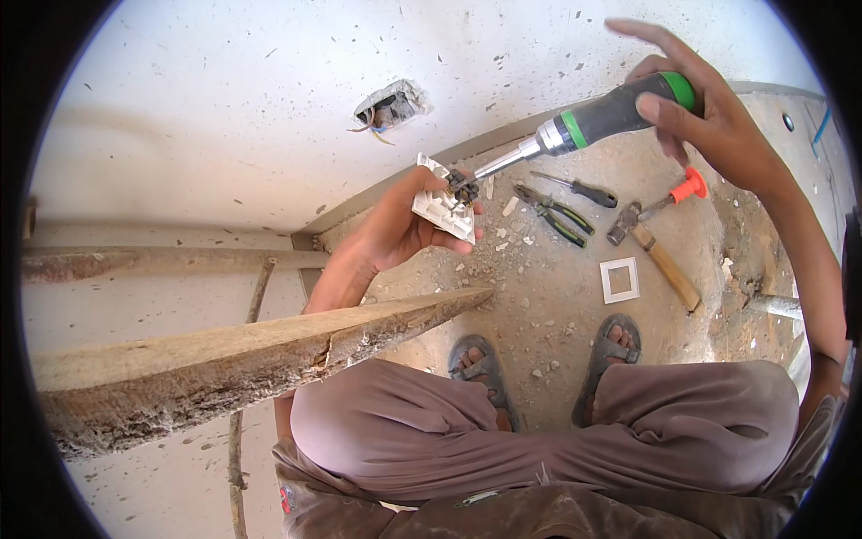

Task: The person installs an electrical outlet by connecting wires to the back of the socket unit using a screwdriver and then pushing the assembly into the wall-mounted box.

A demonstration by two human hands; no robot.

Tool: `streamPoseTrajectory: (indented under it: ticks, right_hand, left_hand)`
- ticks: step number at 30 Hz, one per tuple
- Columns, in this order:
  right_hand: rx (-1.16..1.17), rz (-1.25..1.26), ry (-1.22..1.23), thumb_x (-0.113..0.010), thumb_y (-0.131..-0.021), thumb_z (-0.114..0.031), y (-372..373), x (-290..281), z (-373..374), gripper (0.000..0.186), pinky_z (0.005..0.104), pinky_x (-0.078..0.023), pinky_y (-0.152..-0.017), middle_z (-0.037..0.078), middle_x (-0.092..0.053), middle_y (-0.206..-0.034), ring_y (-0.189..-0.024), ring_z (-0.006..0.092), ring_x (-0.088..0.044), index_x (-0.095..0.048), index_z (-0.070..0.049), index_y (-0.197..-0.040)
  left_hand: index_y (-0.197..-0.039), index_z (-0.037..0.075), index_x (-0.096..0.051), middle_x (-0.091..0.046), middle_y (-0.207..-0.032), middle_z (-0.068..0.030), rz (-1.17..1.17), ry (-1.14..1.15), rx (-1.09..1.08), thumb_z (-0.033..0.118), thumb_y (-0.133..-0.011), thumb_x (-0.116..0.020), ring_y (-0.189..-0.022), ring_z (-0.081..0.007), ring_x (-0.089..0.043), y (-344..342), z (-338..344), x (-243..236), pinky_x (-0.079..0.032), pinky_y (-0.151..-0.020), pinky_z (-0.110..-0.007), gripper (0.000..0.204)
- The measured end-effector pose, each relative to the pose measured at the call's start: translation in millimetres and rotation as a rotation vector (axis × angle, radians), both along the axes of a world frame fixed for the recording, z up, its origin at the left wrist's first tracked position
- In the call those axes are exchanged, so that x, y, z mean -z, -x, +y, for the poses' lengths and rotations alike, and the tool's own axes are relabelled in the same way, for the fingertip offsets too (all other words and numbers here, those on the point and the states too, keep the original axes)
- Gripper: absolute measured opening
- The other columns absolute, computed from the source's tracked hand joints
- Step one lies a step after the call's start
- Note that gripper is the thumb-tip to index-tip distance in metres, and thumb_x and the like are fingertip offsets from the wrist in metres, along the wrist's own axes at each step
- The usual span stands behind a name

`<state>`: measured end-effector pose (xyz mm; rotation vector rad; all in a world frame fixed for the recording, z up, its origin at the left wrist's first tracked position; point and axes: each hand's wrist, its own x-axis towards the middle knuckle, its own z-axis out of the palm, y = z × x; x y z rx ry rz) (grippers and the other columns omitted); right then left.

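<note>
My left hand (395,225) is closed around a white electrical switch or socket plate (440,214), its back with dark terminals turned up. In my right hand (709,117) is a screwdriver (611,117) with a thick black and green handle and a silver shaft. The thumb and some fingers grip the handle's end while the index finger stretches out away from it. The screwdriver's tip meets the terminals on the back of the plate; whether it sits in a screw I cannot tell.
Ahead, wires poke from a hole (393,106) in the white wall. Pliers (555,216), a smaller screwdriver (584,190), a hammer (660,256), a chisel with an orange guard (684,189) and a white square frame (620,281) lie on the dusty floor. A rough wooden plank (251,355) juts in from the left.
</note>
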<state>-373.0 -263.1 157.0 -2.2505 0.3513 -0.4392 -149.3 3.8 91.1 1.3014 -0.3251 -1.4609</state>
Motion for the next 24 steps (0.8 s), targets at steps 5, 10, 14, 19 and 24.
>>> streamPoseTrajectory:
  ticks: [5,10,14,19,24]
  right_hand:
    - [0.048,0.114,-0.068,-0.053,-0.097,-0.055,0,-4,3,0.058,0.019,-0.048,-0.044,0.002,-0.059,-0.078,-0.049,0.0083,-0.056,-0.049,-0.019,-0.143]
    - [0.045,0.365,-0.094,-0.053,-0.09,-0.068,-3,-11,-12,0.075,0.0215,-0.05,-0.046,0.001,-0.057,-0.068,-0.05,0.0093,-0.057,-0.043,-0.02,-0.147]
    - [0.092,0.036,-0.109,-0.054,-0.09,-0.066,-6,6,5,0.072,0.021,-0.049,-0.044,0.0,-0.056,-0.064,-0.046,0.009,-0.056,-0.047,-0.019,-0.144]
    - [0.023,0.321,-0.143,-0.065,-0.086,-0.053,-7,-15,-8,0.063,0.0238,-0.051,-0.051,0.011,-0.065,-0.096,-0.064,0.0123,-0.063,-0.057,-0.012,-0.134]
    - [0.083,-0.038,-0.122,-0.058,-0.093,-0.056,-14,19,-4,0.06,0.019,-0.044,-0.043,0.004,-0.063,-0.078,-0.049,0.0075,-0.054,-0.055,-0.015,-0.136]
  left_hand:
    - [-0.126,-0.01,-0.046,-0.063,-0.11,-0.0326,-0.014,-0.02,-0.021,0.025,-0.096,-0.039,-0.09,-0.0418,-0.07,2,0,1,-0.064,-0.07,-0.042,0.046]
    - [-0.124,-0.009,-0.046,-0.063,-0.11,-0.032,-0.008,-0.043,-0.032,0.025,-0.096,-0.041,-0.089,-0.0408,-0.07,6,-2,1,-0.063,-0.07,-0.043,0.045]
    - [-0.123,-0.01,-0.046,-0.063,-0.109,-0.0319,-0.013,-0.073,-0.06,0.025,-0.097,-0.042,-0.089,-0.0404,-0.07,8,-3,0,-0.063,-0.07,-0.041,0.044]
    - [-0.123,-0.012,-0.046,-0.063,-0.106,-0.032,0.006,-0.066,-0.052,0.024,-0.095,-0.041,-0.087,-0.0406,-0.07,8,-4,3,-0.064,-0.07,-0.04,0.046]
    - [-0.122,-0.013,-0.045,-0.063,-0.107,-0.0328,-0.004,-0.073,-0.049,0.023,-0.094,-0.04,-0.087,-0.0411,-0.069,10,-5,2,-0.064,-0.071,-0.04,0.047]
